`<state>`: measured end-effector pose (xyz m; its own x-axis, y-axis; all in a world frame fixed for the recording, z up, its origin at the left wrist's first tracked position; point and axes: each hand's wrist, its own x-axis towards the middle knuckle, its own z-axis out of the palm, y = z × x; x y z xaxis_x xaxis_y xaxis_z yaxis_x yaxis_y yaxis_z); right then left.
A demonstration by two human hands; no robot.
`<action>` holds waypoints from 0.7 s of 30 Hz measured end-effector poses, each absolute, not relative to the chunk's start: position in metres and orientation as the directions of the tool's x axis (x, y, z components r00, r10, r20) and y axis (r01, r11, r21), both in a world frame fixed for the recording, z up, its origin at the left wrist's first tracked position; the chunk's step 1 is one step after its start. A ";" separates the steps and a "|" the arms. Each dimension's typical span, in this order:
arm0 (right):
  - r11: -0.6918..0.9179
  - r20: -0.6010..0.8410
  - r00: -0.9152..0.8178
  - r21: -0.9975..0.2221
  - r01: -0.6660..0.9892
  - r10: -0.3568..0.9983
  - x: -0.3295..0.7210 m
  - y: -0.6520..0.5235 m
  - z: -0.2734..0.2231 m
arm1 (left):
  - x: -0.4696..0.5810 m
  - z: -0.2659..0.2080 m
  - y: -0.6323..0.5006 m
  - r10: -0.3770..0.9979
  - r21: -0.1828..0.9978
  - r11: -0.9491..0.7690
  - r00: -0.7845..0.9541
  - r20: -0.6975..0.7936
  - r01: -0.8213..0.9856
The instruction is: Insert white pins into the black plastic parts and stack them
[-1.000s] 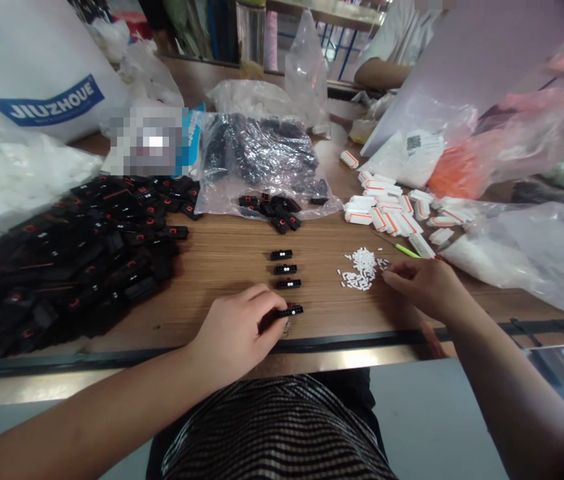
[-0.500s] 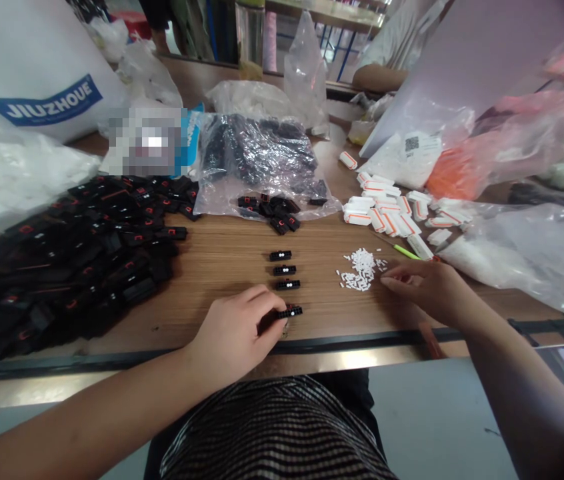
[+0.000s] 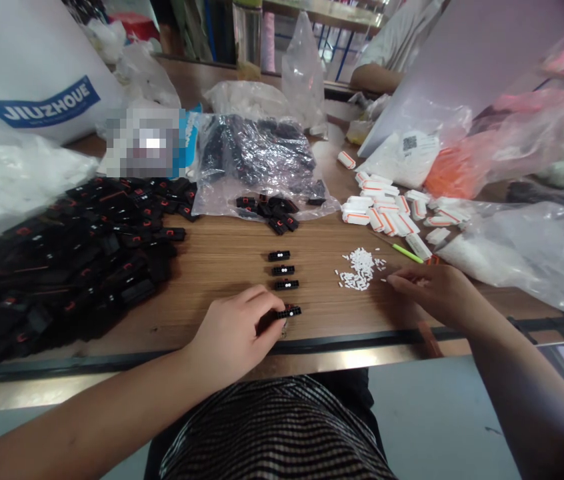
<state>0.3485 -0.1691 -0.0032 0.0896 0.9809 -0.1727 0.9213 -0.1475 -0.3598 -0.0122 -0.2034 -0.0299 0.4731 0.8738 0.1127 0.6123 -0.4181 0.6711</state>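
Near the table's front edge, my left hand [image 3: 242, 327] pinches a black connector housing [image 3: 291, 312] between thumb and fingers. A white dot shows on the face of this housing. Beyond it, three similar black housings [image 3: 283, 270] lie in a column, each with white dots. On the right, my right hand [image 3: 432, 290] is closed in a pinch, with a tiny white plug [image 3: 384, 280] at its fingertips. Just left of that hand is a loose pile of small white plugs [image 3: 361, 267].
Black housings [image 3: 87, 247] are heaped on the left. A clear bag [image 3: 257, 150] of black parts lies at the back, loose housings at its mouth. White-and-orange pieces [image 3: 387, 207] and a green-handled tool [image 3: 407, 253] are right. Another person's arm [image 3: 377, 77] rests beyond.
My right hand has drawn slightly to the right, away from the pile of white plugs, with a tiny plug at its fingertips. My left hand stays on the housing.
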 end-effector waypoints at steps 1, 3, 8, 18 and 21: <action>-0.151 -0.161 0.098 -0.360 0.921 0.982 0.349 -0.171 -0.004 | -0.012 -0.030 -0.203 0.873 0.670 -0.421 0.473 0.117 0.611; -0.182 -0.129 0.146 -0.346 0.921 0.981 0.347 -0.174 -0.007 | -0.012 -0.031 -0.203 0.873 0.669 -0.427 0.471 0.128 0.608; -0.175 -0.006 0.179 -0.246 0.953 0.984 0.332 -0.185 -0.013 | -0.012 -0.032 -0.203 0.871 0.665 -0.434 0.470 0.140 0.608; -0.204 0.031 0.239 -0.421 0.884 0.970 0.329 -0.189 -0.024 | -0.012 -0.029 -0.204 0.876 0.670 -0.423 0.466 0.128 0.610; -0.128 0.097 0.209 -0.529 0.839 0.973 0.318 -0.190 -0.020 | -0.012 -0.029 -0.204 0.876 0.675 -0.417 0.468 0.119 0.609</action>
